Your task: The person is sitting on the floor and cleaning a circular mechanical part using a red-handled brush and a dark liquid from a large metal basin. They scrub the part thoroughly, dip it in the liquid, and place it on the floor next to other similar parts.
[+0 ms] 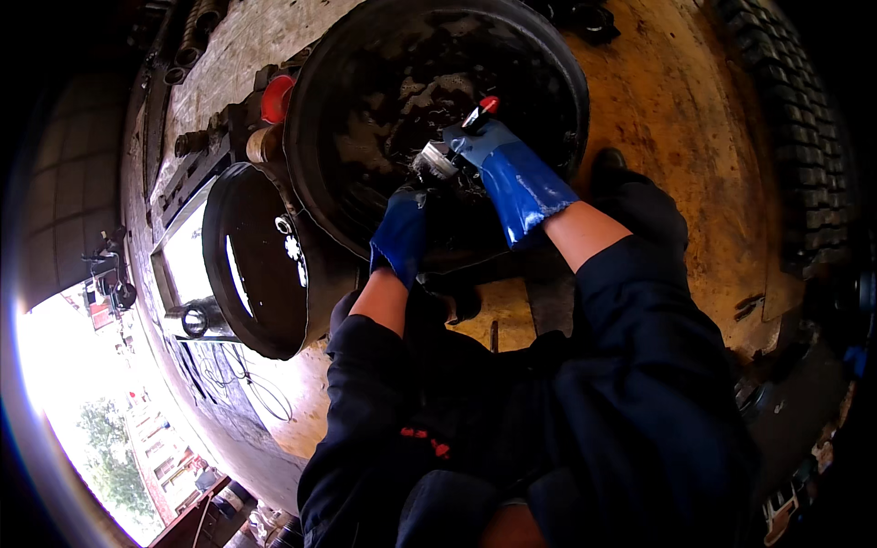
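My right hand (501,169), in a blue rubber glove, grips a paintbrush (439,160) whose handle ends in a red tip. Its pale bristles point down and left over a large round black tub (571,87) of dark, foamy liquid. My left hand (399,230), gloved in blue too, reaches in at the tub's near side, just below the bristles. Its dark-stained fingers look curled round something in shadow, too dark to make out.
Left of the tub stands a second round dark drum (217,247) with small metal parts inside. Beyond it sit a red funnel-like piece (276,99) and a metal cylinder (196,320). A thin cable (247,379) lies coiled on the floor. A large tyre (804,119) stands at the right.
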Available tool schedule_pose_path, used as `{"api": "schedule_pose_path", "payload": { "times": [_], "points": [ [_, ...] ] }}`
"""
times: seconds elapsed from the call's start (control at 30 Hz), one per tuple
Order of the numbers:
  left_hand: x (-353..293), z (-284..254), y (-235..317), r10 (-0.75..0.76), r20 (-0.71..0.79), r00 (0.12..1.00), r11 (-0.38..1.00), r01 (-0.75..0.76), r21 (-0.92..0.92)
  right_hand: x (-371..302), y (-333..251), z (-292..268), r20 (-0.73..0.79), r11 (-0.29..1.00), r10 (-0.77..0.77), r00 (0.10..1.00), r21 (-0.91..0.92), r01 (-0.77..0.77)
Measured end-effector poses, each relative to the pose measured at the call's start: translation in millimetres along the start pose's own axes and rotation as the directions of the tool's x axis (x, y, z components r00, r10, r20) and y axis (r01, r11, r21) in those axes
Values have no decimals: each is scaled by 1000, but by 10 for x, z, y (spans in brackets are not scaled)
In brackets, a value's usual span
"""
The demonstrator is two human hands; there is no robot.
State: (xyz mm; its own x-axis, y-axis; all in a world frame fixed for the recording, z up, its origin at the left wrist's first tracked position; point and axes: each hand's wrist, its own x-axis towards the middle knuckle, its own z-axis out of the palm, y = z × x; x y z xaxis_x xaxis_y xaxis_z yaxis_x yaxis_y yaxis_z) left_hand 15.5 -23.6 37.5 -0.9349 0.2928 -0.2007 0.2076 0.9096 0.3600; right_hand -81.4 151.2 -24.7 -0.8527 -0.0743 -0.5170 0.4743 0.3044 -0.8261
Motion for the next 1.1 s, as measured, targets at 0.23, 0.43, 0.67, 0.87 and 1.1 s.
{"api": "schedule_pose_path", "payload": {
  "times": [0.23,0.43,0.67,0.87,1.1],
  "points": [
    [93,141,-182,-43,257,966,949,-41,313,3,237,62,-103,938,133,986,336,-91],
    [-22,190,-222,-242,-4,970,964,240,-114,75,-10,152,19,909,190,982,374,-183],
    [-204,-359,298,-442,66,894,893,446,-56,-74,92,160,28,984,76,997,-166,-70],
    [-321,-594,557,-527,135,839,848,530,17,-570,10,-29,235,883,53,971,-466,65],
    [-238,71,-229,-397,143,906,917,386,101,-246,401,-81,153,823,83,985,-568,19]
  ]
}}
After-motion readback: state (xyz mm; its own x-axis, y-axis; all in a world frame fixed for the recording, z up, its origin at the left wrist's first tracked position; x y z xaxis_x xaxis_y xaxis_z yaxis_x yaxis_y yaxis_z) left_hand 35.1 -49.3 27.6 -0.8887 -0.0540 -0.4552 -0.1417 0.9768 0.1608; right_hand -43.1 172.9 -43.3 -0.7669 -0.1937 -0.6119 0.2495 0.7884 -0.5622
